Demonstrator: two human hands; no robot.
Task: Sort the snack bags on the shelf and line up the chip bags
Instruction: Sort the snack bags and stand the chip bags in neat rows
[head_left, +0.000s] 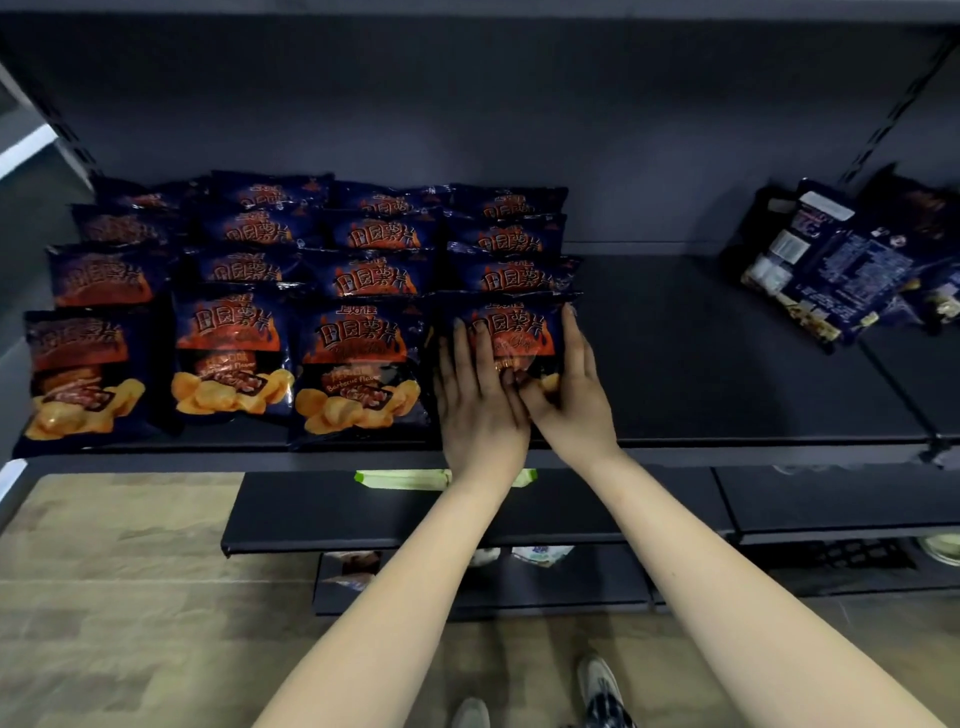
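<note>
Lining up the front chip bag (511, 332)
My left hand (480, 395) and right hand (566, 384) press flat, unclenched; jumbled pile (841, 260) next, I guess.

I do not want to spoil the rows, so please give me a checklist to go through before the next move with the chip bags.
1. Hands on the front bag: ok; left hand and right hand lie flat on it.
2. Its front edge level with the neighbour bag: cannot tell; the hands cover that edge.
3. Lined-up bags face up: ok; the printed fronts show.
4. Bare shelf to the right for more bags: ok.
5. Pile at the far right sorted: not ok; it is a loose heap, and some bags show their backs.
</note>
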